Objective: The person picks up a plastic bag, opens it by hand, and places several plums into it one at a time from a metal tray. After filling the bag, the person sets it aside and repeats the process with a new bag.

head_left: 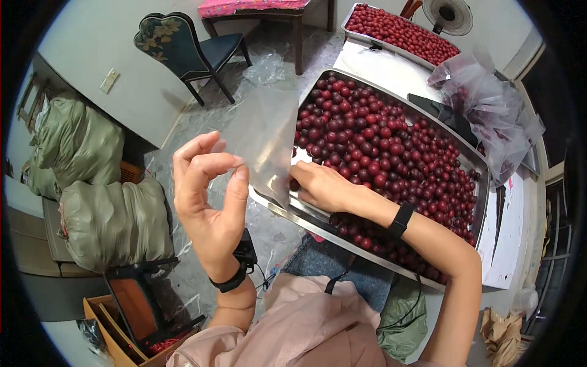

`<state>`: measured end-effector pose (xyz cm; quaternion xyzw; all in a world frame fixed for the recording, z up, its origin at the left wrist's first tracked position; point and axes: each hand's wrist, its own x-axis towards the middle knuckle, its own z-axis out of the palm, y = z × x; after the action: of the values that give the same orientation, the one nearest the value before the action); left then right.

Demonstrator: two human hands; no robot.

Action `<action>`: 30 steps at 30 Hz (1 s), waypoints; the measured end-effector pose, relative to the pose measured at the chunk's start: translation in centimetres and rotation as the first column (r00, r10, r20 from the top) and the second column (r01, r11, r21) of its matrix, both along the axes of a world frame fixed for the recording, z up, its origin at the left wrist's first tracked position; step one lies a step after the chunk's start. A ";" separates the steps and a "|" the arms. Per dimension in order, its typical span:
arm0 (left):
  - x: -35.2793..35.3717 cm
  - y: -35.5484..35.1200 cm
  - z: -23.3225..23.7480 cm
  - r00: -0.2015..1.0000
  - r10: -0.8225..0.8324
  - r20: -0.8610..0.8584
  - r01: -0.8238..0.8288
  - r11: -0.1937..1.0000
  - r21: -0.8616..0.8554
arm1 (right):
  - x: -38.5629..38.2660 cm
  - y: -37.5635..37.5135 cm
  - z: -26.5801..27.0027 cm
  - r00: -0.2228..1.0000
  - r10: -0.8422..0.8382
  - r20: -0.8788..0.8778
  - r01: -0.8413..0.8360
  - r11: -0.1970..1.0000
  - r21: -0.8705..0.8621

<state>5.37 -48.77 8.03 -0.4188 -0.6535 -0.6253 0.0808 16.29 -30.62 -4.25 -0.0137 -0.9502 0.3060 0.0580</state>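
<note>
A clear plastic bag hangs spread between my two hands, left of a metal tray heaped with dark red round fruits. My left hand is raised, its thumb and forefinger pinched together at the bag's upper left edge. Over the tray's near left corner, my right hand has its fingers curled at the bag's lower right side, beside the fruits. What those fingers hold is hidden behind the hand.
Another fruit tray and a fan stand at the back. Plastic bags lie on the tray's right. A chair is back left, green sacks at left, and an open box at lower left.
</note>
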 end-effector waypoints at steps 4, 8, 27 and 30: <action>0.4 0.1 0.2 1.000 -0.010 0.025 0.010 1.000 0.002 | -0.2 -0.4 -0.7 0.997 -0.076 0.018 0.075 0.996 0.046; 0.6 0.1 0.3 1.000 -0.018 0.009 0.019 1.000 -0.021 | 0.3 0.0 0.0 0.998 -0.059 0.024 0.058 0.997 0.057; 4.9 3.1 1.0 0.952 -0.236 -0.197 0.202 0.964 -0.175 | 7.7 1.3 20.9 0.981 -0.167 -0.100 0.156 0.982 -0.110; 5.7 3.5 0.9 0.936 -0.252 -0.248 0.202 0.957 -0.209 | 7.2 1.8 20.4 0.993 -0.108 -0.049 0.109 0.994 0.019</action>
<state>11.04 -45.23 8.91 -0.5790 -0.6371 -0.5055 0.0584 23.45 -28.81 16.10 -0.0571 -0.9497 0.2922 0.0976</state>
